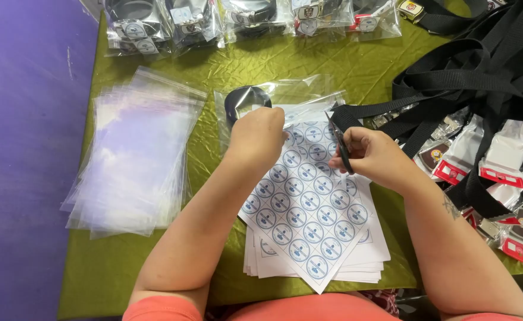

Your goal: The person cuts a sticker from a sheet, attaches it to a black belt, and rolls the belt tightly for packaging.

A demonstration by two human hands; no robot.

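nearest lies a stack of white sticker sheets [315, 238] printed with round blue-and-white labels, on the green cloth [214, 77]. the right hand [373, 157] pinches thin dark tweezers [340, 145] over the top sheet's right edge. the left hand [259, 138] is curled, fingertips pressed onto the sheet's far end. just beyond, a clear bag [261, 101] holds a coiled black belt. clear bags [133, 154] pile at left, black straps [475, 71] at right, bagged belts [214, 21] farthest.
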